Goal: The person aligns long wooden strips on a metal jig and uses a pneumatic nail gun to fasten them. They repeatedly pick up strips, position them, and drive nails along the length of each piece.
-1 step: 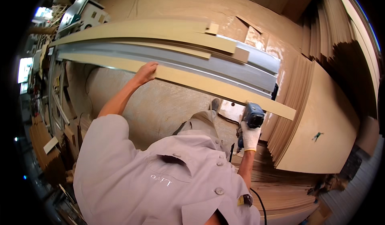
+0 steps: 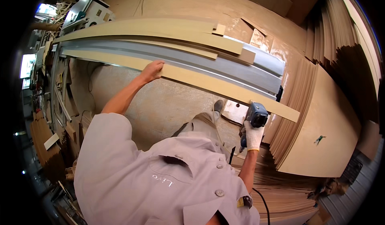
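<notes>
A long, narrow pale-yellow board [image 2: 192, 78] lies along the near edge of a grey metal beam [image 2: 244, 70], its right end jutting past the beam. My bare left hand [image 2: 152, 70] is closed over this board near its middle, fingers curled round the edge. In a white knit glove, my right hand [image 2: 253, 136] grips a blue nail gun [image 2: 257, 114] with a black end. The gun's front meets the board's near edge close to the right end; the exact contact point is hidden by its body.
More pale boards [image 2: 160, 30] rest along the beam's far side, with a small offcut [image 2: 219, 29] on them. Stacked sheets [image 2: 321, 132] stand at the right, a small green item on top. A black hose [image 2: 262, 199] runs beside my right arm. Wood scraps [image 2: 44, 142] crowd the left.
The whole view has shifted slightly, so everything appears a little farther right. Both hands keep their holds on the board and the nail gun.
</notes>
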A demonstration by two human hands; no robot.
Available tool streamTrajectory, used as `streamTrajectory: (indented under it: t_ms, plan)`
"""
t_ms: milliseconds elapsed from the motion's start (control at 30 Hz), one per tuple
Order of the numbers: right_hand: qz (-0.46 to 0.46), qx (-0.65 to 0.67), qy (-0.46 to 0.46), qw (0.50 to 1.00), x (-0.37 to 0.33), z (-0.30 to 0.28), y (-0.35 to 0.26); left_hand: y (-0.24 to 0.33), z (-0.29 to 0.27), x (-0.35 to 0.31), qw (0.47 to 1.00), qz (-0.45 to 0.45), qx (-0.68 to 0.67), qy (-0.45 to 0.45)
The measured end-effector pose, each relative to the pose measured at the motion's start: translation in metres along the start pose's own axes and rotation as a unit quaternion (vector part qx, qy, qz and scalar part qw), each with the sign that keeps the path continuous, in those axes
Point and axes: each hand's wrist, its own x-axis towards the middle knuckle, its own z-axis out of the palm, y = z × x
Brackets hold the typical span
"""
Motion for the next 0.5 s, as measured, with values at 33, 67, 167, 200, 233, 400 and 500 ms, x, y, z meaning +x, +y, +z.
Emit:
streamTrajectory:
  t_ms: [33,67,167,200,233,400,500]
  plan:
    - [0.023,0.002,-0.028,0.999,-0.001,0.005,-0.008,0.004,0.002,0.001,1.0,-0.005,-0.002,-0.006]
    - [-0.001,-0.03,-0.031,0.999,0.005,0.014,0.009,0.002,0.004,0.005,1.0,0.008,-0.007,0.006]
    - [-0.005,-0.038,-0.057,0.998,0.003,0.071,0.005,-0.009,0.006,0.0,0.999,0.025,-0.023,0.024]
    - [-0.04,-0.041,-0.07,0.996,0.002,0.09,0.007,-0.003,0.003,0.005,0.999,0.024,-0.033,0.024]
    - [-0.057,-0.048,-0.073,0.995,0.004,0.111,0.011,0.0,0.0,0.009,0.999,0.022,-0.042,0.024]
    - [-0.028,-0.097,-0.098,0.99,-0.017,0.2,-0.038,-0.013,0.008,0.008,0.994,0.058,-0.073,0.054]
    - [0.016,-0.05,-0.127,0.991,-0.028,0.235,-0.074,-0.013,0.009,0.001,0.991,0.088,-0.072,0.07]
